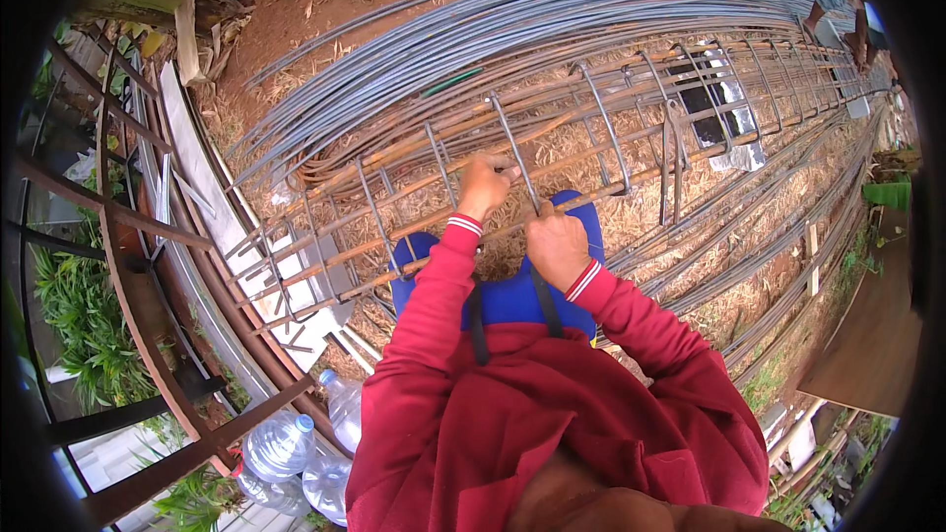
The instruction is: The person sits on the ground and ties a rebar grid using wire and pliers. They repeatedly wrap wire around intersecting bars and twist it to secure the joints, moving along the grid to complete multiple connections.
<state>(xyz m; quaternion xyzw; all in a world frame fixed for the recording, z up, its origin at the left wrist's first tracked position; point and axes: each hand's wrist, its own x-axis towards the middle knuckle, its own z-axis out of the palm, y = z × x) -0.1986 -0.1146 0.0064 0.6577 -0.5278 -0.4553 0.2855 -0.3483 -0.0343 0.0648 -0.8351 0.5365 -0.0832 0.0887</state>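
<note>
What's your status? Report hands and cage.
Left hand and right hand both gripping one stirrup on the rebar cage. Loose rod bundle behind.

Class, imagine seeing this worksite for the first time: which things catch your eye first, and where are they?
A long rebar cage runs across the middle, with the left hand and right hand, in red sleeves, gripping one of its stirrups. Behind it curves a big bundle of grey steel rods on red earth. Clear plastic water bottles lie at lower left.
</note>
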